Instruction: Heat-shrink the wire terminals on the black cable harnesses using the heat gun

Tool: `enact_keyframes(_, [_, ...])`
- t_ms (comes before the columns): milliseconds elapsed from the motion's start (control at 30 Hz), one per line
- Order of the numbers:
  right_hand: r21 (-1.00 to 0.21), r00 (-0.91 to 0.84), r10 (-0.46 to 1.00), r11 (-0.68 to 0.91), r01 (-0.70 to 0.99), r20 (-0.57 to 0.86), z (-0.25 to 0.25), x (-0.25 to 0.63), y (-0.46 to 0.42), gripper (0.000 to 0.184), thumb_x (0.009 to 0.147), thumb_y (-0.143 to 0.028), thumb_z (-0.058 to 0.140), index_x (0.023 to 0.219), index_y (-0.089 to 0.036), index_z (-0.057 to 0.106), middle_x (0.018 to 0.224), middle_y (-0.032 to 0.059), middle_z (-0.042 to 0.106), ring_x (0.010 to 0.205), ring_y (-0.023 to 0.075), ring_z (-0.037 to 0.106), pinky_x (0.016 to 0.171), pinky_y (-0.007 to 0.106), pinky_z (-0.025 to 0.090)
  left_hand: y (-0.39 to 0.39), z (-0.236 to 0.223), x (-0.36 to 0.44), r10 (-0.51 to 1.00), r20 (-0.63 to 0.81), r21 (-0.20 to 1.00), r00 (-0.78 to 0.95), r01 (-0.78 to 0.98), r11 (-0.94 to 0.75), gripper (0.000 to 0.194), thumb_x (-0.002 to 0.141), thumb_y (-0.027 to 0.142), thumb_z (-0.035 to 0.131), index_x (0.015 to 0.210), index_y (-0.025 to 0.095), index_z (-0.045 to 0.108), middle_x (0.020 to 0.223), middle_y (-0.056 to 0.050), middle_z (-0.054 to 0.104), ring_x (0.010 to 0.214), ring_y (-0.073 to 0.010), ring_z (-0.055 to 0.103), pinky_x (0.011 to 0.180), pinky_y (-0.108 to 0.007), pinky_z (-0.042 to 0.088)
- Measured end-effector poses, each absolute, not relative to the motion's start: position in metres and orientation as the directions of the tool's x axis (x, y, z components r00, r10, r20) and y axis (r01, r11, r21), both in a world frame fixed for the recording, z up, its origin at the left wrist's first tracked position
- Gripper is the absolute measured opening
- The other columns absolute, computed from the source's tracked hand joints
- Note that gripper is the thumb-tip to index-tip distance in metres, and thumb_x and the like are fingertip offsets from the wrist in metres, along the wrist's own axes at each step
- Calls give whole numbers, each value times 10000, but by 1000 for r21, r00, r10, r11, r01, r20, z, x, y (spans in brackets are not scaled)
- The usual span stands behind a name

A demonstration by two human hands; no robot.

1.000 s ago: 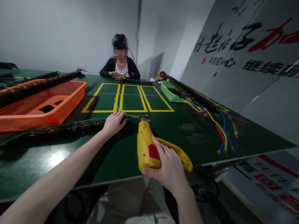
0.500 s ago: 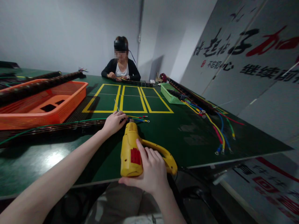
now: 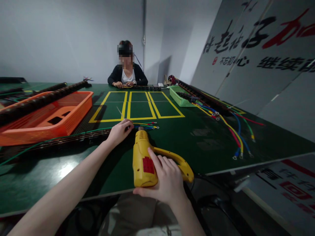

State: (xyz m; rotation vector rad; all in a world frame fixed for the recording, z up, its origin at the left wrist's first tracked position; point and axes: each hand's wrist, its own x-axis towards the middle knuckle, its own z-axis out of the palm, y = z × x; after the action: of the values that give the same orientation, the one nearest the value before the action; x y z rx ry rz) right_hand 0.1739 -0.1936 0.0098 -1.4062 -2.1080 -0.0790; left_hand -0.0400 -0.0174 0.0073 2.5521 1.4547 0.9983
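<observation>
My right hand [image 3: 167, 178] is wrapped around a yellow heat gun [image 3: 142, 157] with a red label. The gun's metal nozzle [image 3: 141, 128] points away from me, close beside the wires. My left hand [image 3: 120, 131] is closed around the end of a dark wrapped wire harness [image 3: 91, 133] that lies to the left along the table. Past my left fingertips, several coloured wires [image 3: 149, 126] with ring terminals stick out to the right. A thin pale strip [image 3: 120, 113] rises above the left hand. The exact grip point is hidden behind the fingers.
An orange basket [image 3: 85, 104] stands at the left with a long dark harness [image 3: 46, 98] across it. A green basket [image 3: 180, 100] and more harnesses with coloured wire ends [image 3: 235, 137] lie at the right. A person [image 3: 126, 70] sits across the green table [image 3: 177, 131].
The view has shifted a little. The heat gun's nozzle sits slightly farther right of my left fingers. Both hands keep their grips.
</observation>
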Motion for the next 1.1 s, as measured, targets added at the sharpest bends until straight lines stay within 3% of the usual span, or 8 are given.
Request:
enact_keyframes(133, [-249, -277, 814, 448, 859, 511, 12, 196, -194, 1132, 576, -910, 435, 1397, -131, 389, 966, 96, 650, 852, 260, 599, 767, 378, 416, -18, 7, -40, 791, 498, 330, 356, 766, -552, 218, 896, 352, 428, 907, 234, 611, 1067, -33, 624, 920, -194, 620, 807, -299, 480])
enact_keyframes(233, [-237, -309, 778, 497, 835, 547, 11, 222, -195, 1027, 688, -893, 243, 1364, -144, 433, 1024, 89, 649, 892, 234, 603, 793, 355, 417, -18, 7, -41, 784, 494, 302, 375, 772, -559, 211, 894, 349, 436, 898, 235, 613, 1074, -30, 627, 918, -193, 623, 770, -288, 480])
enact_keyframes(300, [-218, -280, 749, 489, 844, 600, 7, 241, -196, 899, 796, -805, 130, 1302, -159, 497, 1072, 81, 647, 941, 208, 598, 793, 322, 414, -18, 6, -41, 778, 499, 288, 383, 773, -565, 206, 895, 345, 434, 905, 239, 610, 1082, -31, 625, 933, -192, 619, 751, -280, 479])
enact_keyframes(367, [-160, -205, 743, 388, 908, 637, 1, 256, -197, 631, 930, -619, 229, 1181, -156, 576, 1010, 62, 667, 914, 175, 600, 772, 286, 400, -17, 4, -40, 767, 512, 273, 388, 773, -573, 193, 894, 334, 434, 910, 240, 602, 1077, -33, 625, 949, -190, 614, 750, -277, 481])
enact_keyframes(467, [-113, -146, 736, 290, 950, 661, -8, 264, -197, 331, 962, -386, 377, 895, -182, 629, 799, 15, 660, 770, 147, 586, 730, 274, 366, -15, 1, -38, 733, 556, 229, 391, 776, -588, 168, 891, 299, 438, 889, 230, 590, 1036, -31, 630, 949, -183, 609, 768, -276, 482])
enact_keyframes(600, [-116, -100, 706, 251, 961, 701, -15, 252, -196, 304, 948, -303, 388, 752, -177, 584, 689, 18, 604, 686, 150, 533, 690, 292, 326, -14, -2, -36, 696, 597, 176, 399, 781, -599, 144, 880, 261, 453, 875, 210, 588, 993, -38, 629, 925, -182, 607, 776, -284, 486])
enact_keyframes(900, [-162, -41, 629, 262, 951, 776, -25, 203, -192, 319, 930, -321, 358, 728, -186, 565, 643, 24, 570, 666, 160, 488, 674, 310, 302, -13, -3, -34, 687, 595, 143, 417, 786, -602, 101, 866, 232, 460, 883, 197, 553, 962, -55, 604, 927, -199, 582, 797, -309, 478])
enact_keyframes(1100, [-181, -33, 605, 289, 940, 796, -29, 196, -193, 289, 921, -313, 371, 758, -188, 574, 654, 23, 586, 671, 158, 502, 679, 311, 304, -17, 2, -30, 710, 552, 46, 437, 835, -549, 102, 873, 271, 466, 916, 194, 518, 955, -65, 577, 927, -217, 559, 775, -323, 465])
